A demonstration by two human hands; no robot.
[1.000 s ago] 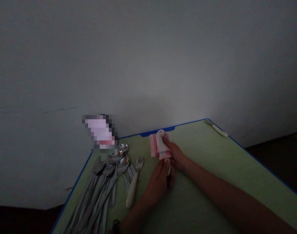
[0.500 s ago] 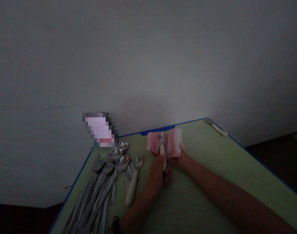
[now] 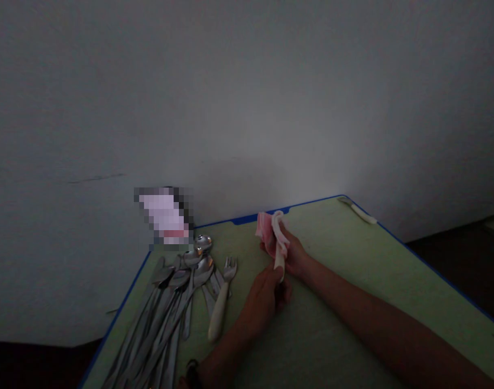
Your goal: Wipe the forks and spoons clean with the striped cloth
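Observation:
My left hand (image 3: 267,292) is closed on the pale handle of a fork (image 3: 279,266). The fork's tines are hidden inside a pink-and-white striped cloth (image 3: 265,229). Around the fork's head, my right hand (image 3: 293,249) grips the folded cloth, its fingers mostly behind it. Both hands are held close together above the green table. To the left of my left hand lies a second fork (image 3: 219,310) with a pale handle, tines pointing away from me.
Several metal spoons and other cutlery (image 3: 161,319) lie piled on the table's left side. A pixelated phone-like object (image 3: 166,216) leans at the back left corner. A pale-handled utensil (image 3: 362,214) lies at the far right corner. A wall (image 3: 247,108) stands behind the blue-edged table (image 3: 344,254).
The cloth, spread behind the fork's tines before, is now folded around them by my right hand. My left hand has shifted slightly to the right with the fork.

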